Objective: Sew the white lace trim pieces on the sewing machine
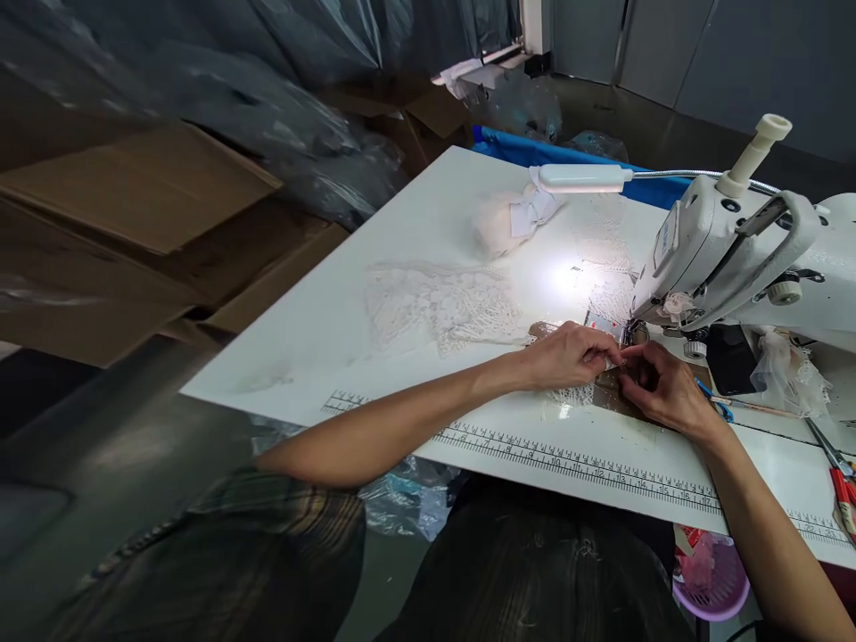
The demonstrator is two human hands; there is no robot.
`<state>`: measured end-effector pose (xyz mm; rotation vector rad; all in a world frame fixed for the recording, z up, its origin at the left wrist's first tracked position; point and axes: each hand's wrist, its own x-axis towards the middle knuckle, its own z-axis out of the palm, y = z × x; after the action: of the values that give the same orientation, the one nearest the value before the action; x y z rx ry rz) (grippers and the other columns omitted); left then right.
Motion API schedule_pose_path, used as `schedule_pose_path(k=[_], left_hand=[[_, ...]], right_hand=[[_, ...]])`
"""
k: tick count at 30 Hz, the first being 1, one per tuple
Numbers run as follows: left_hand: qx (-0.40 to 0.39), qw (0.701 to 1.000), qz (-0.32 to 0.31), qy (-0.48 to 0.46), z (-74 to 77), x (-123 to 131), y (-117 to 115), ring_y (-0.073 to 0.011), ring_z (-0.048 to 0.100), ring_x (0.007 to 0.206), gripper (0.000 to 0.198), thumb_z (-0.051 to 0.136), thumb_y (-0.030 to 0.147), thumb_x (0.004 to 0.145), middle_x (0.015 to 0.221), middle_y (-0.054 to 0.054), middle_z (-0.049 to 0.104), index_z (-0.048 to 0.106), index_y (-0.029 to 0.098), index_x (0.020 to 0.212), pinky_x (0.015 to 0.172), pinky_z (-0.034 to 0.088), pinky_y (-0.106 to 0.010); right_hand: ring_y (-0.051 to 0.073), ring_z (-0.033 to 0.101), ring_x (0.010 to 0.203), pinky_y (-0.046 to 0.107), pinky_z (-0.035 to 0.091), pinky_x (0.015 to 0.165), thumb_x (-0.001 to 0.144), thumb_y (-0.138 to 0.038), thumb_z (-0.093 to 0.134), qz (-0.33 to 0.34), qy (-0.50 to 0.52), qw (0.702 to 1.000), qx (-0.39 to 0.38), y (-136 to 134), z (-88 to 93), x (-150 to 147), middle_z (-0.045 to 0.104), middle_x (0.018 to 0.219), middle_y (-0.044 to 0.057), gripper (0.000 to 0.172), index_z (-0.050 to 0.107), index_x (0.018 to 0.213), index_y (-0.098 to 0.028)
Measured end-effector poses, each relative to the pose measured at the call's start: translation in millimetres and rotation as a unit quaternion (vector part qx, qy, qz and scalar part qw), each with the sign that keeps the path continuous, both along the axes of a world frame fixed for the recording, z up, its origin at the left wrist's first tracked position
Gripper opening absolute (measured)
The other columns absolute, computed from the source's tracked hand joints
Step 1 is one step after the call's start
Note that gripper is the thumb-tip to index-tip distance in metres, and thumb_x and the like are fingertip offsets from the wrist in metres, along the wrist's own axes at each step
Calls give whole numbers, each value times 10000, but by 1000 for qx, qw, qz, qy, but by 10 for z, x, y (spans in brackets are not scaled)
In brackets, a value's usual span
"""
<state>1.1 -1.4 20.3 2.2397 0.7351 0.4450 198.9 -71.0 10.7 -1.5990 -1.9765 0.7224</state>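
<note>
White lace strip [573,395] lies flat on the bench [321,330] just in front of the presser foot of a white sewing machine [736,259], its near end under both hands. The left hand [568,355] rests on it with fingers pressed together, pinching its edge; the right hand [662,388] meets it fingertip to fingertip, fingers curled and pinching the same edge.

Blue-handled snips [719,408] lie just beside the right wrist, and red-handled scissors [839,481] sit further right. A gooseneck lamp [579,178] throws a bright patch on the glossy white benchtop. A printed ruler scale [588,464] runs along the bench's front edge. A loose heap of lace [441,303] and a pale bundle [508,218] lie well apart to the left.

Beyond the bench stand flattened cardboard boxes [147,187] and grey plastic sheeting [267,80]. A purple basket [715,588] hangs below the bench front.
</note>
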Motion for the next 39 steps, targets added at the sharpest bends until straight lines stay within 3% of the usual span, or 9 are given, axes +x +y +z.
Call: schedule_pose_path(k=[3,6,10,17,27,31,35,39], left_hand=[[-58,998,32,4,-18,30,-6,-89,547,584,174,564,257,827,742,5,687,664,173,943,559,409,-232],[-100,994,34,-10,-49,42,-9,-116,618,717,224,581,277,851,887,-35,729,566,167,1046,610,436,-247],[-121,992,27,3,-43,32,2,-134,635,788,358,587,259,866,903,-29,739,450,167,1184,724,454,-284],[-172,985,20,7,5,22,15,-188,639,921,481,618,273,856,919,-46,725,431,128,1275,821,423,-332],[-182,983,-9,-6,0,24,24,-124,610,761,429,611,237,835,901,-29,725,461,130,1222,740,428,-286],[-203,978,-36,-29,-20,10,41,-138,632,812,374,595,193,805,872,-23,707,470,140,1154,771,454,-293],[-248,966,-60,-38,-17,-10,55,-164,644,862,402,638,250,780,876,-36,695,474,138,1129,830,470,-323],[-282,957,-42,-53,-6,-12,71,-192,655,923,447,665,318,771,928,-56,699,470,142,1133,844,473,-341]], right_hand=[[124,524,599,283,420,581,824,-385,561,-5,24,999,-25,-12,-2,-1,620,715,4,348,667,1083,-179],[126,534,598,282,424,570,849,-418,538,-10,55,998,-39,-17,1,-3,647,734,20,355,677,1060,-168],[118,525,565,278,422,569,855,-389,550,-12,55,998,3,-22,-16,-11,627,674,2,280,689,979,-181],[111,524,557,263,416,553,856,-303,558,19,33,996,79,-16,-61,-43,645,710,10,150,670,885,-206],[114,525,560,246,396,555,809,-209,530,22,-17,988,151,-6,-54,-110,630,679,2,59,555,756,-213],[121,513,546,256,397,546,770,-244,551,-40,0,991,124,4,-67,-106,616,646,-2,32,545,748,-221],[111,449,474,268,377,507,762,-327,570,-130,46,988,62,8,-60,-31,520,543,-38,123,533,708,-222],[120,500,557,271,416,524,827,-420,578,-40,145,988,-35,-28,20,21,571,668,-20,223,596,896,-208]])
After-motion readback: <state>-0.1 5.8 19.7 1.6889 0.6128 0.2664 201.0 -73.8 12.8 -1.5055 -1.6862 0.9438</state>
